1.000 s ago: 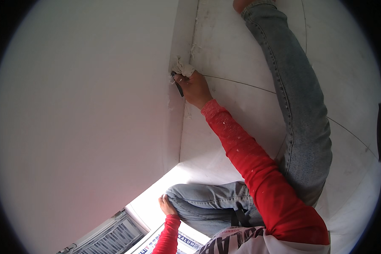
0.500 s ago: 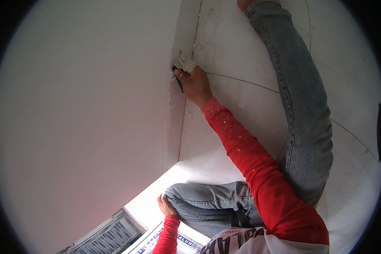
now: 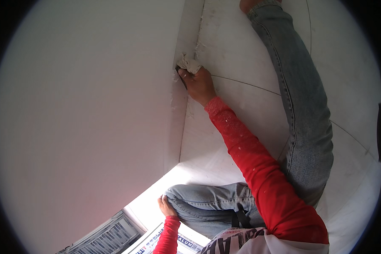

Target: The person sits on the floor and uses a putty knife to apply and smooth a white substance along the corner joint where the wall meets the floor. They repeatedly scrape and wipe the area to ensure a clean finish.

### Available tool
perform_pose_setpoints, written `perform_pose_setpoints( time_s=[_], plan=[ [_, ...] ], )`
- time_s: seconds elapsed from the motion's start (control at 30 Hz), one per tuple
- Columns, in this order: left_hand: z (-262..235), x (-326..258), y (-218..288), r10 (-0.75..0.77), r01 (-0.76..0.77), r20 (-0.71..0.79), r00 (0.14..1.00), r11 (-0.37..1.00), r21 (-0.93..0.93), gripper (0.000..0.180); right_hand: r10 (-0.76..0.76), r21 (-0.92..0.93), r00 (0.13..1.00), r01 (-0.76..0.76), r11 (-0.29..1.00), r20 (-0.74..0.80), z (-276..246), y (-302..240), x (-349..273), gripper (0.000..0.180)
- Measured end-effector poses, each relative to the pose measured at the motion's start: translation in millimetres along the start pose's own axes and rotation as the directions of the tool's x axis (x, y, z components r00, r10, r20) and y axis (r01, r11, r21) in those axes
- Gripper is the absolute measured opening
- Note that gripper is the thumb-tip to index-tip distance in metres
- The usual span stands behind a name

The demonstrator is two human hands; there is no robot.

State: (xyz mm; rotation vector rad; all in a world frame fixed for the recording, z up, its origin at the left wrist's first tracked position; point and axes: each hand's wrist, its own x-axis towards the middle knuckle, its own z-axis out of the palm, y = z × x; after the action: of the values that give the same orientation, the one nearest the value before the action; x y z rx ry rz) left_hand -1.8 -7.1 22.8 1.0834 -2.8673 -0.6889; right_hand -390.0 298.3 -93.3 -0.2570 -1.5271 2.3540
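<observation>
My right hand is closed at the base of the white wall, beside the baseboard strip. In its grip is a dark, thin, flat tool, whose edge lies against the strip; most of it is hidden by the fingers. A crumpled off-white scrap, perhaps cloth or peeled film, bunches at the fingertips. My left hand rests on my bent knee, fingers stretched out and holding nothing. Light dust and specks dot my right sleeve.
Large pale floor tiles with dark joints lie under me, with thin pale shavings along the wall. My outstretched leg lies to the right. Printed white packaging and a printed grey panel are at the lower left.
The wall edge, right hand, tool and crumpled scrap sit slightly farther right and lower in the picture. The right hand keeps its grip. My left hand stays on the knee.
</observation>
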Motion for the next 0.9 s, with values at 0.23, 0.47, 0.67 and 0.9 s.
perform_pose_setpoints(
  time_s=[0.23,0.47,0.67,0.9],
  plan=[
    [2,-2,-4,0.053,-0.052,-0.019,0.998,0.998,0.018,0.040,0.047,-0.104,0.995,-0.057,0.993,-0.093,1,-5,10,0.017],
    [2,-2,-2,0.021,-0.020,-0.028,0.999,0.999,0.027,0.041,-0.021,-0.103,0.998,0.015,0.995,-0.059,2,-11,0,0.020],
    [2,-1,8,-0.016,0.017,-0.030,0.999,0.999,0.028,0.041,0.010,-0.105,0.999,-0.004,0.995,0.049,-6,-12,-14,0.023],
    [1,-1,3,-0.024,0.025,-0.039,0.999,0.999,0.030,0.043,0.106,-0.031,0.993,-0.108,0.994,-0.056,-2,-3,-17,0.015]
  ],
)
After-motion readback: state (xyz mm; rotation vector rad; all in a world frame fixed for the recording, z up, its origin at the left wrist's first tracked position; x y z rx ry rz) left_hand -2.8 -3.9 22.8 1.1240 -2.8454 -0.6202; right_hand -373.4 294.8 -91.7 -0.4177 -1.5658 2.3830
